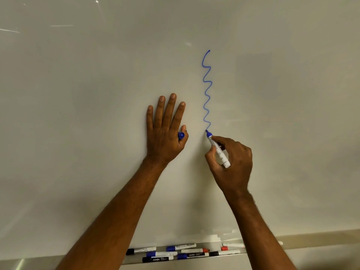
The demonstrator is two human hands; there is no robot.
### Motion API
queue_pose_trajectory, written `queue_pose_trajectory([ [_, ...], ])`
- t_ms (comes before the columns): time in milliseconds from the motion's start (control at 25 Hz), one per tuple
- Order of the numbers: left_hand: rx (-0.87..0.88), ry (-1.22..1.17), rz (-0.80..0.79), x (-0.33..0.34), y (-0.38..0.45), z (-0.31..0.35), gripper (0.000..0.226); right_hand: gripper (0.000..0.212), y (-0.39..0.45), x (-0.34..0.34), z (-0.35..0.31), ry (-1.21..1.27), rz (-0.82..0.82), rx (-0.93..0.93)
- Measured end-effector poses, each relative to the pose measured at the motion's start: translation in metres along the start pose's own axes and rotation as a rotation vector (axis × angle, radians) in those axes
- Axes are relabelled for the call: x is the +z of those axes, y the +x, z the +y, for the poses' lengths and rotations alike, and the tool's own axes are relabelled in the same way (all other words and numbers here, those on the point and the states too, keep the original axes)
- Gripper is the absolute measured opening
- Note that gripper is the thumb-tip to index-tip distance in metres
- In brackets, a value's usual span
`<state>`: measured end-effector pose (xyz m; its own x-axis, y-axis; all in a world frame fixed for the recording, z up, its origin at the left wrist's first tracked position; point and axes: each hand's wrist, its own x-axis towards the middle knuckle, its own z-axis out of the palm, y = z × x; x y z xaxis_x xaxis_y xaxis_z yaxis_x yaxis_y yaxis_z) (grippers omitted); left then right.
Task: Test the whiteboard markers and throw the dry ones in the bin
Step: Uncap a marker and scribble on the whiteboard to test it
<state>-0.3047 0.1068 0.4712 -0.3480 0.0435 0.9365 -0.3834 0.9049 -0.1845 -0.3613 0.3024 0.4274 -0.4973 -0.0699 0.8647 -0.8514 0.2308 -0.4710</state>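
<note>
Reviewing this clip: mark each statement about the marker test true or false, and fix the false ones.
1. The right hand holds the marker with its tip on the whiteboard. True.
2. The wavy line is red. False: it is blue.
3. The left hand holds nothing. False: its thumb pins the blue cap while the fingers lie flat on the board.
4. More markers lie in the tray below. True.

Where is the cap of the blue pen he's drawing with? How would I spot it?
Find the blue squiggle on the whiteboard. Beside it, the left hand lies flat on the board. The blue cap is pinched between its thumb and palm, unlike the capped markers down in the tray.
</note>
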Motion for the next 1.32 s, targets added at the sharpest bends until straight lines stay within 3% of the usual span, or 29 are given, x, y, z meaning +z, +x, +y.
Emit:
queue_pose_trajectory([
  [280,-0.007,-0.043,-0.05,-0.001,-0.011,0.002,0.06,0.025,-0.032,-0.001,0.008,0.022,-0.084,0.037],
  [560,-0.208,-0.31,-0.097,-0.022,-0.054,0.032,0.052,0.017,-0.07,-0.016,-0.003,0.458,-0.088,0.349],
  [680,-0.549,-0.615,-0.116,-0.036,-0.102,0.056,0.039,0.015,-0.093,-0.018,-0.003,0.513,-0.13,0.396],
  [800,-1.115,-0.956,-0.244,-0.053,-0.143,0.072,0.014,0.013,-0.119,-0.018,-0.006,0.571,-0.173,0.458],
  [880,-1.514,-1.159,-0.354,-0.061,-0.166,0.069,0.011,0.012,-0.138,-0.017,-0.009,0.596,-0.217,0.491],
  [1000,-1.919,-1.409,-0.382,-0.07,-0.194,0.062,0.007,0.013,-0.165,-0.012,-0.013,0.628,-0.307,0.564],
  [1160,-2.207,-1.526,-0.172,-0.077,-0.222,0.049,0.018,0.019,-0.197,-0.005,-0.023,0.668,-0.457,0.62],
  [1320,-2.267,-1.591,0.035,-0.091,-0.235,0.031,0.021,0.022,-0.219,0.0,-0.039,0.684,-0.563,0.63],
])
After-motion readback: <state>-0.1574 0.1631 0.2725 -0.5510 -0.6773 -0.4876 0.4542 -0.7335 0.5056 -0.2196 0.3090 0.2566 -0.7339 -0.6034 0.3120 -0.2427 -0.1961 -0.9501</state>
